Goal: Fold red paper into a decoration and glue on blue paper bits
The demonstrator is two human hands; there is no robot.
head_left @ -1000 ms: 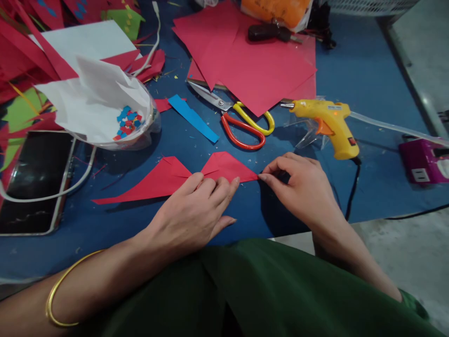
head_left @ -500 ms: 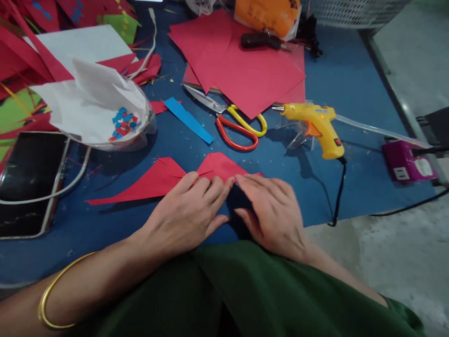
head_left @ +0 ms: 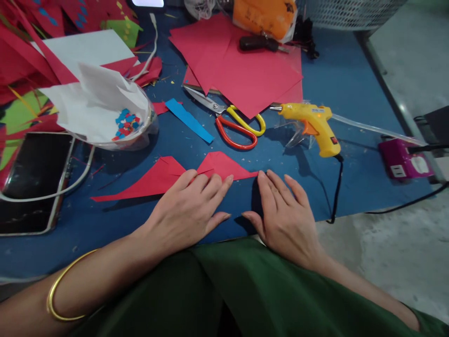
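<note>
A folded red paper piece [head_left: 145, 180] lies on the blue table, with two peaks on its far edge and a thin tip at each end. My left hand [head_left: 189, 206] rests on the middle of its near edge, fingers laid flat and thumb apart, hiding part of the paper. At the right tip, my right hand [head_left: 286, 210] touches the paper with its fingertips; its fingers are stretched out and the thumb stands away. Beyond the paper are scissors [head_left: 242, 135] with red and yellow handles and a blue paper strip [head_left: 189, 120].
A yellow glue gun [head_left: 312, 121] stands at right, its cord hanging over the near edge. Red paper sheets [head_left: 252, 79] bear a screwdriver [head_left: 259, 43]. At left are a bowl [head_left: 140, 138] with paper bits and a phone [head_left: 33, 182]. A purple box [head_left: 403, 159] sits far right.
My right hand has slid right along the paper's near edge to its tip, and its fingers have spread. My left hand stays in nearly the same place on the paper.
</note>
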